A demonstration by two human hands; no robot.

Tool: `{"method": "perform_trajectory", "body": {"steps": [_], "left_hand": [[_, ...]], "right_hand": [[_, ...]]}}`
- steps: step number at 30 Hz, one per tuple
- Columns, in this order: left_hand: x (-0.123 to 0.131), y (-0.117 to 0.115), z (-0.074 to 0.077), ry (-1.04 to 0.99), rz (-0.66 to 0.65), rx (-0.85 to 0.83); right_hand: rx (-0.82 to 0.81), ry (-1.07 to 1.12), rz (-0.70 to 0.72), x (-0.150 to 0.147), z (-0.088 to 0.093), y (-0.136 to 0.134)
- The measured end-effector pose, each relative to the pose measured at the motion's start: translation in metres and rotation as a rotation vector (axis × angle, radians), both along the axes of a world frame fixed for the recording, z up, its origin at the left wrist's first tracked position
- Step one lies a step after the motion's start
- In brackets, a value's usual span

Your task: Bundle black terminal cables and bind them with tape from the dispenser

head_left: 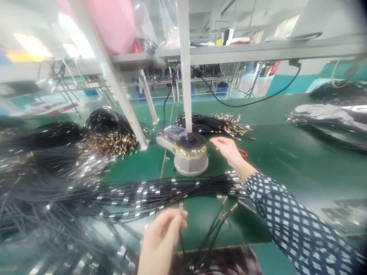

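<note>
My left hand (163, 236) is closed in a pinch on a black cable, whose pale end (181, 207) sticks up above the thumb. My right hand (228, 149) reaches to the right side of a round tape dispenser (191, 160) with a black disc on top and yellowish strips round its rim. The fingertips are pinched together just beside the disc; whether anything is between them is too small to make out. Between the hands and the dispenser lies a long bundle of black cables (160, 191) with metal ends.
More cable bundles (111, 130) lie at the left and behind the dispenser. An orange-red loop (243, 152) shows beside my right wrist. White posts (185, 72) rise from the green table (286, 160) to a shelf (258, 52). Several single cables (219, 221) lie near the front edge.
</note>
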State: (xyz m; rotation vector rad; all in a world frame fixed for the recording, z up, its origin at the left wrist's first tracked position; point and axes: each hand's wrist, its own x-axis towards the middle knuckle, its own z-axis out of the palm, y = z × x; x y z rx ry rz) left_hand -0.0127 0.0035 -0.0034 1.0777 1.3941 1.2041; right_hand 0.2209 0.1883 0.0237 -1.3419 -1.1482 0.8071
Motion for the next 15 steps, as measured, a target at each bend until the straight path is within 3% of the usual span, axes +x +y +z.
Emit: {"method": "perform_trajectory", "body": {"steps": [4,8,13,15], "left_hand": [[0.002,0.0,-0.005,-0.036,0.009,-0.012],[0.003,0.001,-0.004,-0.097,-0.011,-0.046],[0.003,0.001,0.003,-0.237,-0.043,-0.069],[0.004,0.001,0.006,-0.277,-0.051,-0.058]], "right_hand": [[-0.079,-0.072,0.058,-0.002,-0.001,0.01],[-0.005,-0.163,0.055,-0.007,0.002,0.004],[0.217,-0.244,0.034,-0.032,0.019,-0.044],[0.226,-0.203,0.226,-0.046,0.025,-0.073]]}}
